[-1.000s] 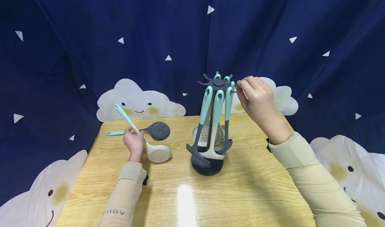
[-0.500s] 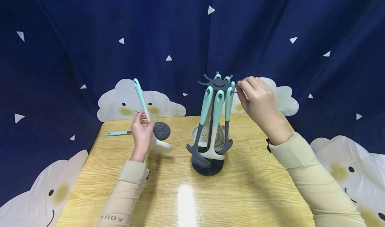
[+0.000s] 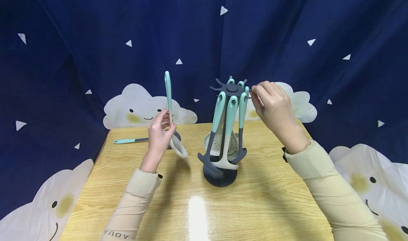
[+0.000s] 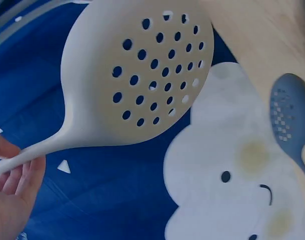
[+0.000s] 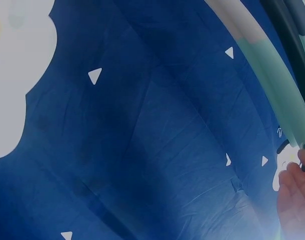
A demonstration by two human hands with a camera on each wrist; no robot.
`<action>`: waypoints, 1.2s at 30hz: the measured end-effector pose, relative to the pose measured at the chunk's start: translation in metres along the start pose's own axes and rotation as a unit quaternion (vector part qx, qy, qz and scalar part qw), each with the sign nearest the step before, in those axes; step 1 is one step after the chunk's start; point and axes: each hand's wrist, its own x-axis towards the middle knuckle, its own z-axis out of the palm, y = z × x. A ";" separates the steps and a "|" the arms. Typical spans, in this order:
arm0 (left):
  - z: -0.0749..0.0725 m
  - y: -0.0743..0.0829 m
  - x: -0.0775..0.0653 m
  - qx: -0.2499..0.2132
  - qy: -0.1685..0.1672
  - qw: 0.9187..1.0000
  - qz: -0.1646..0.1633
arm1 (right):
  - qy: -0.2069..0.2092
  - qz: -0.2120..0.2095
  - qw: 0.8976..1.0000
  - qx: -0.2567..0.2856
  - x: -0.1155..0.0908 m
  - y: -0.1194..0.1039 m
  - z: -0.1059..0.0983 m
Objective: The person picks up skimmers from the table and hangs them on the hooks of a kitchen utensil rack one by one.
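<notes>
My left hand [image 3: 159,136] pinches the pale shaft of a white skimmer [image 4: 92,100] with a mint handle. The skimmer stands nearly upright above the table, its perforated bowl lowest. My right hand [image 3: 275,104] pinches a hook at the right side of a dark utensil stand [image 3: 231,88]. Several mint-handled utensils hang around the stand, including a white turner-like tool [image 3: 224,162] and dark ones beside it. A dark skimmer [image 3: 126,141] lies on the table behind my left hand, which hides part of it; its perforated head [image 4: 288,115] shows in the left wrist view.
The wooden table [image 3: 255,205] extends toward me, with the stand's round dark base [image 3: 220,177] near its middle. Behind hangs a blue curtain [image 3: 197,28] with white triangles and cloud shapes.
My left hand has lifted the white skimmer off the table and carried it rightward, turning its handle more upright. The right hand has stayed at the stand's hook.
</notes>
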 end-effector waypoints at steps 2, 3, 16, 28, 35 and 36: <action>0.002 0.005 0.001 -0.004 -0.013 1.000 0.019 | 0.000 0.000 1.000 0.000 0.000 0.000 0.000; 0.003 0.007 0.001 -0.006 -0.021 0.999 0.027 | 0.000 0.000 1.000 0.000 0.000 0.000 0.000; 0.013 0.020 0.000 -0.007 -0.104 0.990 0.094 | 0.000 0.000 1.000 0.003 0.000 0.000 0.000; 0.022 0.027 -0.002 -0.004 -0.141 0.983 0.121 | -0.005 0.003 1.000 0.002 0.000 0.000 0.000; 0.026 0.028 -0.005 0.003 -0.157 0.981 0.118 | -0.007 0.003 1.000 -0.001 0.000 0.000 0.000; 0.026 0.029 -0.006 0.003 -0.159 0.980 0.117 | -0.008 0.003 1.000 -0.002 0.000 0.000 0.000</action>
